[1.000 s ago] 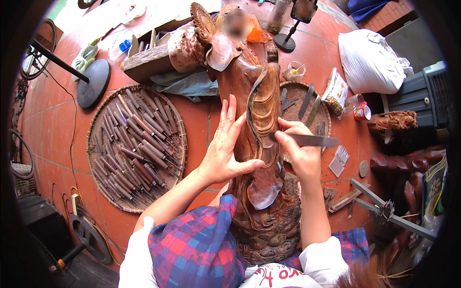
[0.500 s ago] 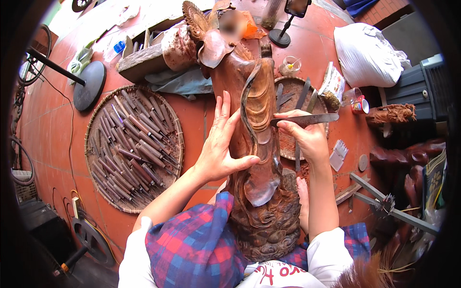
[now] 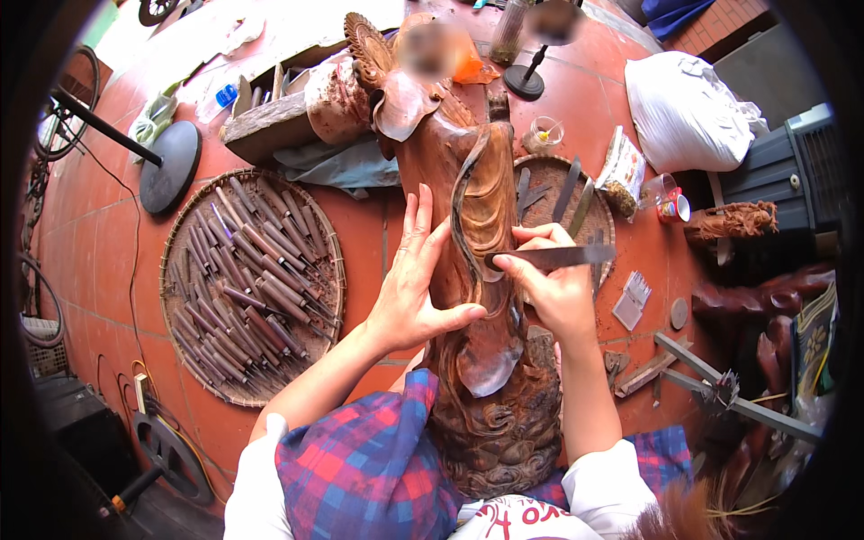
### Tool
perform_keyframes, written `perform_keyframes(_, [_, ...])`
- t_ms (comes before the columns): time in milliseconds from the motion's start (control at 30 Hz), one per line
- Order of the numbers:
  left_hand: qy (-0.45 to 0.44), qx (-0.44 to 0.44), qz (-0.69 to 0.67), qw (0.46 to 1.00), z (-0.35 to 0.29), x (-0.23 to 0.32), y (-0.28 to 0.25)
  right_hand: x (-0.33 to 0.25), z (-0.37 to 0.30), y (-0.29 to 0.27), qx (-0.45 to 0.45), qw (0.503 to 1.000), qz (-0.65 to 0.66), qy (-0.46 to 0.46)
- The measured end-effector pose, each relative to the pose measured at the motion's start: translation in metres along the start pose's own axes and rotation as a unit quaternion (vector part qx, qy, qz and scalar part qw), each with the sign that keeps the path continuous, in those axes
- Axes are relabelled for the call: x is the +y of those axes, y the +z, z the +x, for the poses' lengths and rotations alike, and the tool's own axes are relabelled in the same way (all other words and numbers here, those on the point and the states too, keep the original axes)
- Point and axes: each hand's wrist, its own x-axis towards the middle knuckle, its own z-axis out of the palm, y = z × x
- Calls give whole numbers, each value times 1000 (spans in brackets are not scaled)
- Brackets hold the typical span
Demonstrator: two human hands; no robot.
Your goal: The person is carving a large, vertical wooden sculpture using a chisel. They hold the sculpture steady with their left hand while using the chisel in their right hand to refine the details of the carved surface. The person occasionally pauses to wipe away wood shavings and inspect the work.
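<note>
A carved wooden statue [image 3: 493,216] with draped folds lies lengthwise in front of me, its swirled base close to my body. My left hand [image 3: 407,292] rests flat on the statue's left side, fingers stretched upward and thumb spread across the wood. In my right hand [image 3: 560,288] is a flat, dark metal file [image 3: 576,256], gripped between thumb and fingers. The file's left end touches the statue just below the carved folds, beside a raised dark ridge; its other end points right, over the floor.
On the left, a round woven tray [image 3: 335,310] holds many wood-handled carving tools. A smaller basket [image 3: 612,211] with flat metal tools sits right of the statue. Beyond are a glass jar [image 3: 544,133], a white sack [image 3: 688,112] and a wooden box [image 3: 261,130]. A metal frame [image 3: 765,409] stands lower right.
My right hand has brought the file down and to the left along the statue, from the folds to just below them. My left hand stays nearly in place.
</note>
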Motion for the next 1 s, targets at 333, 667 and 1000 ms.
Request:
perform_keyframes(333, [-2,4,-9,1000,0,1,1,-10,-15,-6,114,960,-121,-227])
perform_keyframes(667, [-17,1,-7,1000,2,4,1,8,-15,5,61,984,-99,-132])
perform_keyframes(1000, [-13,1,-23,1000,1,5,1,12,-12,11,64,994,-44,-78])
